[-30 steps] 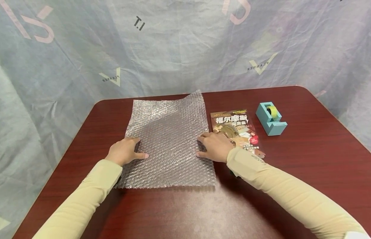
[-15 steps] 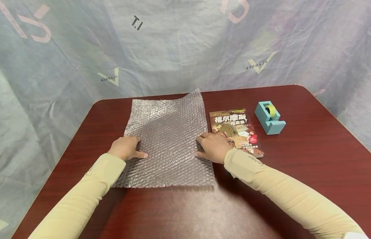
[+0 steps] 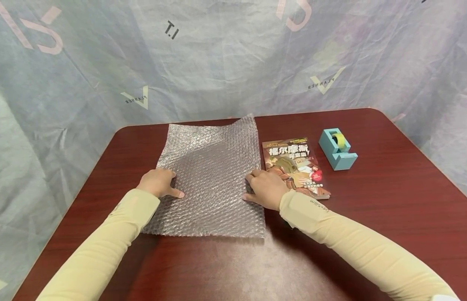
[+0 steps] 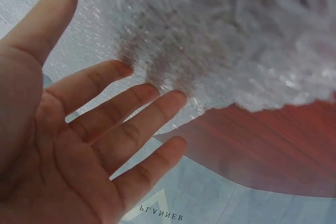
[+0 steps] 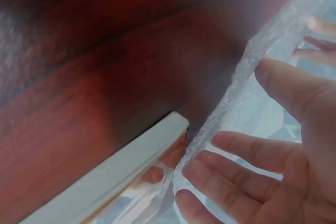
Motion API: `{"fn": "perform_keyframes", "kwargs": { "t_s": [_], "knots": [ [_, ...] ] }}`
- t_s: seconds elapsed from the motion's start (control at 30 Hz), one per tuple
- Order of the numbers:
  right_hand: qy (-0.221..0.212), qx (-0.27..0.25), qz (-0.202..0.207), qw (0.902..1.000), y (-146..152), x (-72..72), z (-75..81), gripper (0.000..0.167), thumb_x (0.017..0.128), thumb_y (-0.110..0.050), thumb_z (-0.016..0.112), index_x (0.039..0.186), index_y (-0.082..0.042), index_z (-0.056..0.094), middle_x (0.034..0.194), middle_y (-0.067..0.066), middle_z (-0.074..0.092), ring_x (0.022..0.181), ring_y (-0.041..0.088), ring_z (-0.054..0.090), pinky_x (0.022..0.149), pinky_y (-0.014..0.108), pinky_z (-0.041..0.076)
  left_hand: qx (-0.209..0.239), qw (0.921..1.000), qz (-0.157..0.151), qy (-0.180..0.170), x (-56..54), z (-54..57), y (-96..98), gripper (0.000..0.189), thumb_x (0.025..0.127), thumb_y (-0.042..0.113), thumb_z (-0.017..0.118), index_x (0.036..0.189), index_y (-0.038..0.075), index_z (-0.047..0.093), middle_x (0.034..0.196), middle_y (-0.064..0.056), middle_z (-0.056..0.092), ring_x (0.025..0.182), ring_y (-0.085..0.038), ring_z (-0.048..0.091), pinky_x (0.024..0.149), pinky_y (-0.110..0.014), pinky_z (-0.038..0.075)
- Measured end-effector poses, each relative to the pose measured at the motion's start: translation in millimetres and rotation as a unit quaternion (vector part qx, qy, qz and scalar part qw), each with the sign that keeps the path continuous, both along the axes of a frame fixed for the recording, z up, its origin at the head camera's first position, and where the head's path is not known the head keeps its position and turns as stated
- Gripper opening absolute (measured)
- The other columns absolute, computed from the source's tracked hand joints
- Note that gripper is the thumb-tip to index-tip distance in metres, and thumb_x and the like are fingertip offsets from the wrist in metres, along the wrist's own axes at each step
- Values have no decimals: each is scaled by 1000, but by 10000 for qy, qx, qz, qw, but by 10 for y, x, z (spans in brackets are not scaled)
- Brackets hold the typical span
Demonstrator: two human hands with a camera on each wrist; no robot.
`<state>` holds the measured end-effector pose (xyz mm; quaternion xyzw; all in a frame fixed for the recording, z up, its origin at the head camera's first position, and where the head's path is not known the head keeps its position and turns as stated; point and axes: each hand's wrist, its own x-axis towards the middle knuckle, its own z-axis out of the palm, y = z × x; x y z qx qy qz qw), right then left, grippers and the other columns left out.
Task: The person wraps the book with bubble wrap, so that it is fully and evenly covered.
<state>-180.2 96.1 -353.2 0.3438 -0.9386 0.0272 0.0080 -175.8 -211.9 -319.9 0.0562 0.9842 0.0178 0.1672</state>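
Observation:
A sheet of clear bubble wrap (image 3: 210,184) lies spread on the table, its far right corner curling up. My left hand (image 3: 158,184) rests on the sheet's left edge with the thumb out toward the middle. In the left wrist view the fingers (image 4: 126,135) are loosely extended, their tips touching the wrap. At the right edge my right hand (image 3: 267,189) touches the sheet with fingertips and thumb. The right wrist view shows those fingers (image 5: 236,177) relaxed along the wrap's edge. Just right of that hand lies a paperback book (image 3: 293,167) with an illustrated cover.
A light blue tape dispenser (image 3: 336,149) with a yellow roll stands right of the book. The dark red wooden table (image 3: 387,200) reaches back to a grey printed cloth (image 3: 225,58) hanging behind it.
The bubble wrap's near right corner has shifted slightly left. Both hands stay at the sheet's edges, and the head view has moved a little.

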Motion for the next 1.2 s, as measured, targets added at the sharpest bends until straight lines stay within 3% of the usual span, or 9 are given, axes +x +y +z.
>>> {"fn": "perform_keyframes", "kwargs": {
  "t_s": [0.53,0.73,1.0,1.2],
  "knots": [
    [121,-87,237,9996,22,-15,-32,41,93,-40,74,97,0,66,93,12,63,90,30,65,74,44,56,26,9993,353,-106,-9,-8,68,77,85,34,84,139,-12,54,141,-33,53,129,-51,50,101,-59,46],
    [228,-81,268,9993,23,-50,-48,45,91,-42,75,99,1,67,91,12,63,86,30,65,73,43,55,15,9990,430,-145,10,19,106,78,86,33,83,141,-13,51,144,-33,50,132,-51,46,105,-58,43],
    [49,-22,213,9998,-12,-43,-24,47,92,-43,75,103,2,67,96,14,63,91,31,65,78,45,55,83,9981,544,-273,22,19,105,81,87,32,82,144,-14,46,147,-35,45,137,-52,41,108,-59,40],
    [217,-69,297,9993,-10,-24,-29,48,90,-43,76,102,2,67,95,13,63,91,31,65,78,44,55,163,9972,638,-343,30,16,103,82,89,31,81,145,-14,43,148,-36,42,137,-52,40,109,-59,38]
  ]
}}
